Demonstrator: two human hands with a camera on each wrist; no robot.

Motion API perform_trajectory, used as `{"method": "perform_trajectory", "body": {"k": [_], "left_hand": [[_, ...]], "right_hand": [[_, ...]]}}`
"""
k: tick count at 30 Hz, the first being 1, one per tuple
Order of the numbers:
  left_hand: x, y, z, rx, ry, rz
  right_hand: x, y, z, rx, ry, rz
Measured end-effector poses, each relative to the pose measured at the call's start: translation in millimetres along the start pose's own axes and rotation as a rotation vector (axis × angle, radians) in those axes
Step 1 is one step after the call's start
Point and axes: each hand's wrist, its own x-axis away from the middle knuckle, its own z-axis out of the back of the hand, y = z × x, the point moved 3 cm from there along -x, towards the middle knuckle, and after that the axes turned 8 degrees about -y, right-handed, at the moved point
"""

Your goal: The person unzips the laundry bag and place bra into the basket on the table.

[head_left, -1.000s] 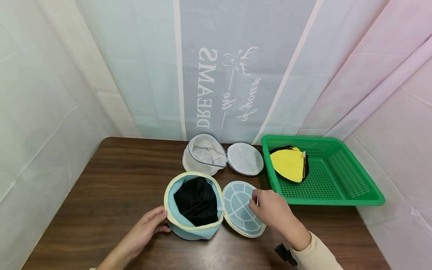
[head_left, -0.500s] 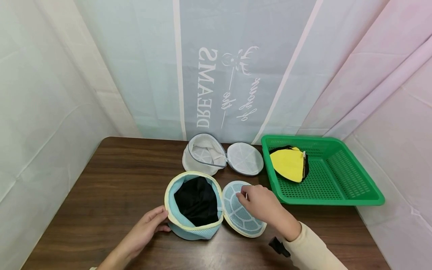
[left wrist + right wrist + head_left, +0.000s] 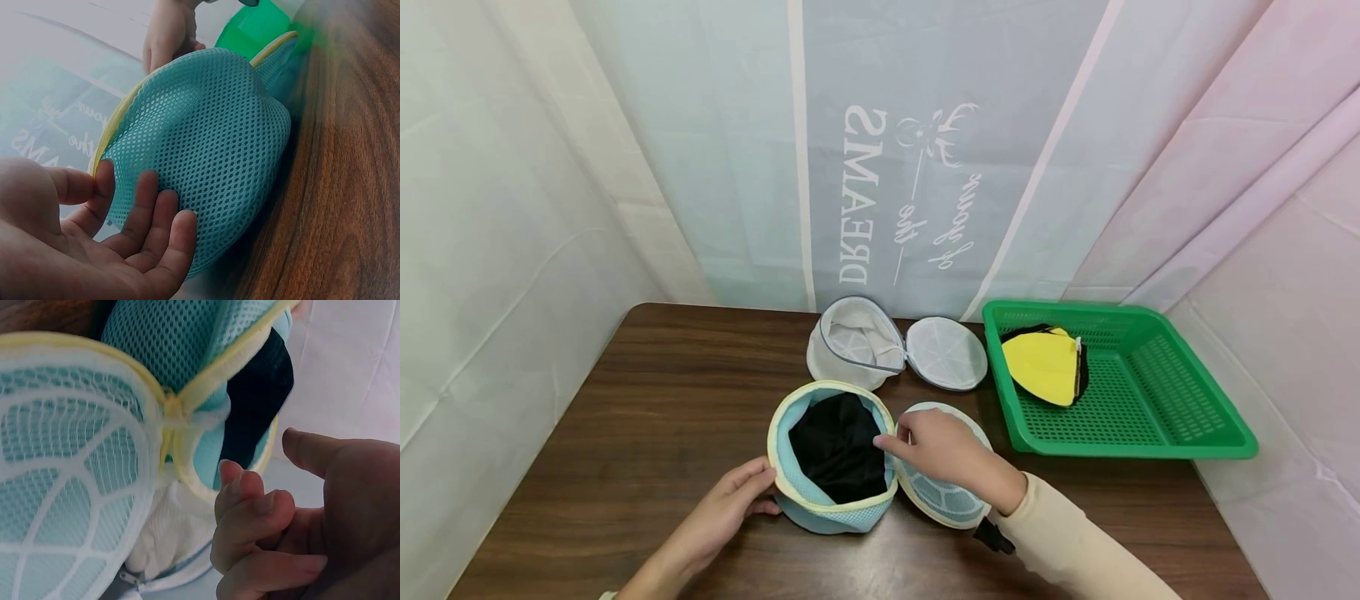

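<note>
A round blue mesh laundry bag point(image 3: 831, 518) with yellow trim stands unzipped on the table, black cloth point(image 3: 838, 446) bunched inside. My left hand point(image 3: 733, 504) pinches the yellow rim on the bag's left side between thumb and forefinger, its other fingers along the mesh wall point(image 3: 212, 144). Hinged at the right, the bag's lid point(image 3: 951, 500) lies flat, showing white ribs point(image 3: 87, 462). Over that lid hovers my right hand point(image 3: 951, 454), fingertips at the bag's right rim. In the right wrist view its fingers point(image 3: 250, 525) are loosely bent, thumb apart, holding nothing.
Behind, a white mesh laundry bag point(image 3: 850, 371) stands unzipped, its round lid point(image 3: 946, 354) lying to the right. A green plastic basket point(image 3: 1210, 400) at the back right holds a yellow and black pouch point(image 3: 1041, 367). Curtains hang behind the wooden table point(image 3: 662, 400).
My right hand has moved left across the blue lid, up to the bag's right rim. The left hand has stayed on the rim, and the bags have not moved.
</note>
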Motion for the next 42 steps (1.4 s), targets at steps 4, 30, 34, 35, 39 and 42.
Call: {"method": "perform_trajectory", "body": {"k": [4, 30, 34, 35, 39, 42], "left_hand": [[-0.5, -0.1, -0.3, 0.001, -0.001, 0.004], [-1.3, -2.8, -2.4, 0.0, -0.018, 0.005], [-1.4, -3.1, -2.9, -0.001, -0.027, 0.0], [-1.5, -3.1, -3.0, -0.002, -0.028, -0.001], [-2.2, -2.8, -3.8, -0.009, -0.029, 0.001], [-3.2, -2.3, -4.4, -0.014, -0.028, 0.003]], "right_hand": [[-5.6, -4.4, -5.9, -0.04, -0.069, 0.007], [-15.9, -22.5, -18.9, 0.007, -0.071, -0.042], [-17.4, -25.9, -22.6, 0.021, -0.07, -0.035], [-18.0, -26.2, -24.0, 0.023, -0.073, -0.038], [-20.4, -27.6, -30.1, 0.044, -0.078, -0.048], [-22.3, -28.7, -33.3, 0.07, -0.073, -0.054]]}}
